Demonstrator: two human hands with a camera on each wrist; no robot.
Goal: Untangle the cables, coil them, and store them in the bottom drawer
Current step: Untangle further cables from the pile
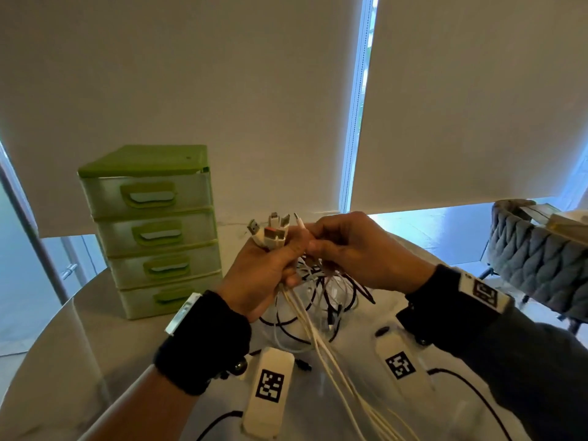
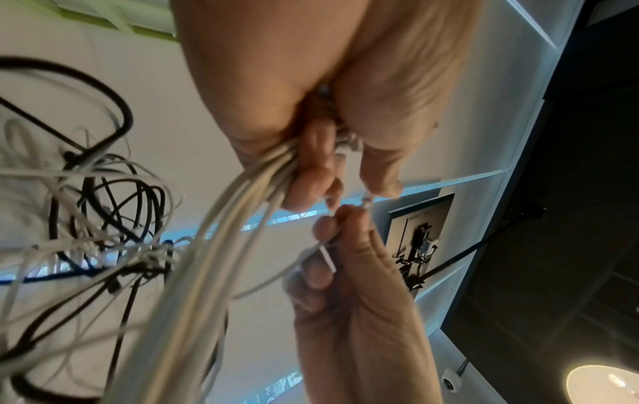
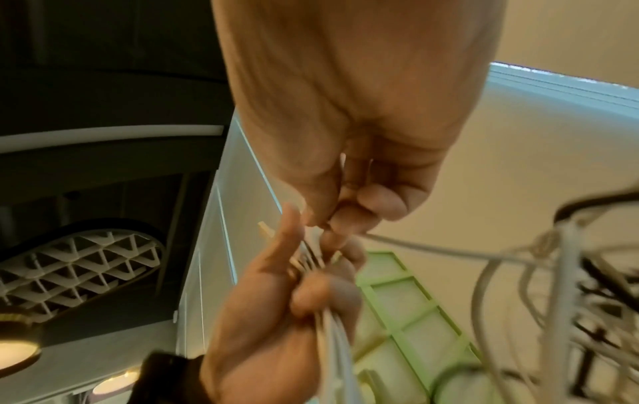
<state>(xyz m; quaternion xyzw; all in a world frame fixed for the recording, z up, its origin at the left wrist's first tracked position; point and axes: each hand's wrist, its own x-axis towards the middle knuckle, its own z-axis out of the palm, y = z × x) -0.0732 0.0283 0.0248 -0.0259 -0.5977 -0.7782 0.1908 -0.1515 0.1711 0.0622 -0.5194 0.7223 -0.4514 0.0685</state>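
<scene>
— White-sheathed at the pinch point: note thumb and forefinger of the right hand (image 1: 356, 249) pressed together on a thin white plug (image 1: 299, 222). Confirm grip of the left hand (image 1: 267, 268)?

— Confirmed. Curled tight round a bundle of white strands (image 2: 207, 259), with the plug ends (image 1: 273, 230) fanned out above the fist. Held in the air, over the table (image 1: 79, 345).

— And outward from there?

— Hanging just below both hands as a tangle of black and white cables (image 1: 324, 291), with lower loops on the table. Not yet coiled. Destined for the bottom drawer (image 1: 165, 297) of the green drawer unit (image 1: 143, 160), near on the left; seemingly closed.

— Failure modes?

— Probably three. Pulling the thin plug hard against the knot: risk of tightening instead of freeing. Slackening the left fist: risk of dropping the gathered ends back into the tangle. Lifting higher: risk of dragging loose loops off the table edge.

— Limits of observation?

— Cannot count separate cables. Cannot trace the thin plug back to its own strand. Blurred in both wrist views. Masked by the hands at the knot centre in the head view. Cut off at the lower frame edge, below the bundle. Too small to name plug types.
</scene>
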